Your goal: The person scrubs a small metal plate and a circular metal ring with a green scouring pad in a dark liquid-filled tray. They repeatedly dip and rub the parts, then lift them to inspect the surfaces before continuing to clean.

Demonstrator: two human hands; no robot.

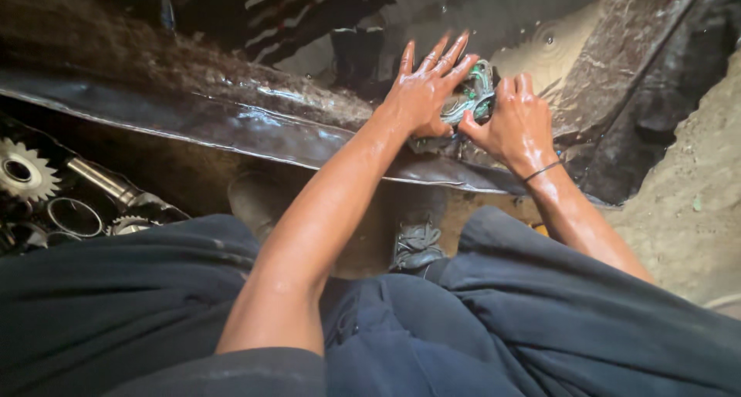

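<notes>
My left hand [427,92] lies flat with fingers spread on a wet, green-grey scrubbing pad [472,94]. The pad rests on a large wet black rubber tube [231,119] at the edge of a water trough. My right hand [515,123], with a dark band at the wrist, grips the pad's right side, its fingers curled over it. Both hands and forearms are wet. Much of the pad is hidden beneath the two hands.
Dark water [509,27] fills the trough behind the tube. Metal gears [23,173], a steel shaft [100,181] and rings [73,216] lie at the left. A grey shoe [417,246] shows between my dark-trousered knees. Sandy ground [687,196] is at the right.
</notes>
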